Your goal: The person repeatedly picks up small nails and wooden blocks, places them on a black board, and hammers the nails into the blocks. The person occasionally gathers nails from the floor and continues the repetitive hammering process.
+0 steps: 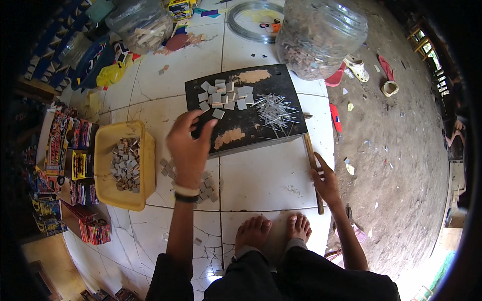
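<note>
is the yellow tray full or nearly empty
Partly filled: small grey square pieces lie heaped in the middle of the yellow tray, with bare yellow floor showing around them.

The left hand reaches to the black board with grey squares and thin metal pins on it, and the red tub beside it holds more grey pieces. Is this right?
Not quite: the tub is yellow, not red, as the head view shows. The rest stands: the left hand reaches to the black board carrying grey squares and thin metal pins.

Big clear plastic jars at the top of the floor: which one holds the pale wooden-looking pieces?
The jar at upper left, lying tipped beside the blue and yellow wrappers, holds pale tan blocks. The larger jar at upper right, behind the black board, holds darker brownish-grey bits.
</note>
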Action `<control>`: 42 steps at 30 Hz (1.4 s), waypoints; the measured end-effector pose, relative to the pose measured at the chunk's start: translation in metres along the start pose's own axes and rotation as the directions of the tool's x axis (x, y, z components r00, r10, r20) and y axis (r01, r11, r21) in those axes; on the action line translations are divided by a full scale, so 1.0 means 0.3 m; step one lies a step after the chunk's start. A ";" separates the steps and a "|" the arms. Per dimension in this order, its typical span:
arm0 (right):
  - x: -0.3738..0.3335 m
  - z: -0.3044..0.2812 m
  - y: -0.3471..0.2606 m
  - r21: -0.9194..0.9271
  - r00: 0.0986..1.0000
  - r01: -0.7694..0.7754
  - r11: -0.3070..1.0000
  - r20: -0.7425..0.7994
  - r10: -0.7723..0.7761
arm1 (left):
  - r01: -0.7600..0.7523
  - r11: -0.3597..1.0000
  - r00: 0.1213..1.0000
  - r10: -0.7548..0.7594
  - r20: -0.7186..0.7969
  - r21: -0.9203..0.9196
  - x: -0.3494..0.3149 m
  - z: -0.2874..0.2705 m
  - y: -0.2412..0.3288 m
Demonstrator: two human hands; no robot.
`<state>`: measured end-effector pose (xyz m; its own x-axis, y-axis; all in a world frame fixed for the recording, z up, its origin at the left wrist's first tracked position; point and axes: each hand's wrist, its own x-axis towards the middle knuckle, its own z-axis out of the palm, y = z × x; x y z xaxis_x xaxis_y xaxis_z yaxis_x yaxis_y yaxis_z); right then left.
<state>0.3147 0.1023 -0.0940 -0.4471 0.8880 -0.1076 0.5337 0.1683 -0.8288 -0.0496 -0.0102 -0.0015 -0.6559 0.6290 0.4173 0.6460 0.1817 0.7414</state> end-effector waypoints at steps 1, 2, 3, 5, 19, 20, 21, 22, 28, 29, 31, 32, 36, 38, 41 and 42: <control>0.018 0.012 -0.015 -0.225 0.990 0.106 0.969 -0.071 -0.125 | 0.006 0.998 1.000 -0.006 -0.010 0.066 0.006 0.042 0.011; 0.030 0.015 -0.043 -0.324 0.947 0.233 0.917 -0.141 -0.290 | -0.011 0.992 1.000 0.014 -0.023 0.124 0.011 0.078 0.020; 0.044 0.017 -0.082 -0.433 0.908 0.262 0.862 -0.193 -0.373 | -0.028 0.983 0.999 0.035 -0.036 0.181 0.017 0.101 0.025; 0.069 0.002 -0.180 -0.436 0.888 0.296 0.850 -0.202 -0.413 | -0.031 0.983 0.999 0.037 -0.031 0.183 0.025 0.122 0.029; 0.243 -0.006 -0.344 -0.373 0.684 0.688 0.622 0.046 -0.728 | -0.218 0.974 0.971 0.222 0.088 -0.057 -0.069 0.167 0.065; 0.243 -0.005 -0.346 -0.381 0.685 0.684 0.623 0.041 -0.727 | -0.219 0.973 0.970 0.225 0.089 -0.072 -0.071 0.178 0.065; 0.244 -0.006 -0.348 -0.389 0.688 0.679 0.622 0.043 -0.724 | -0.221 0.971 0.969 0.229 0.093 -0.087 -0.072 0.187 0.064; 0.246 -0.006 -0.350 -0.395 0.700 0.669 0.630 0.051 -0.712 | -0.225 0.969 0.967 0.234 0.097 -0.101 -0.073 0.193 0.063; 0.259 -0.016 -0.347 -0.467 0.645 0.708 0.529 0.122 -0.755 | -0.303 0.941 0.942 0.319 0.100 -0.149 -0.082 0.207 0.054; 0.259 -0.020 -0.344 -0.473 0.639 0.712 0.519 0.131 -0.758 | -0.296 0.943 0.944 0.314 0.103 -0.153 -0.083 0.208 0.053; 0.261 -0.024 -0.340 -0.474 0.627 0.724 0.500 0.152 -0.764 | -0.297 0.940 0.943 0.316 0.100 -0.171 -0.084 0.210 0.052; 0.261 -0.025 -0.338 -0.475 0.617 0.731 0.491 0.151 -0.773 | -0.286 0.945 0.947 0.304 0.103 -0.158 -0.085 0.209 0.050; 0.267 -0.028 -0.341 -0.475 0.594 0.750 0.461 0.175 -0.785 | -0.276 0.950 0.952 0.292 0.096 -0.148 -0.083 0.212 0.043; 0.270 -0.031 -0.349 -0.471 0.587 0.754 0.458 0.173 -0.791 | -0.260 0.950 0.956 0.278 0.091 -0.171 -0.082 0.214 0.042; 0.265 -0.038 -0.371 -0.445 0.588 0.757 0.479 0.146 -0.795 | -0.194 0.960 0.972 0.216 0.095 -0.201 -0.082 0.217 0.047; 0.261 -0.041 -0.380 -0.431 0.596 0.755 0.495 0.135 -0.792 | -0.171 0.965 0.976 0.193 0.098 -0.197 -0.083 0.214 0.050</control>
<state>0.2276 0.1578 -0.0012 -0.7857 0.3384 0.5179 0.2358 0.9378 -0.2550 0.0016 0.0255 -0.0345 -0.4776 0.7231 0.4990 0.6587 -0.0811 0.7480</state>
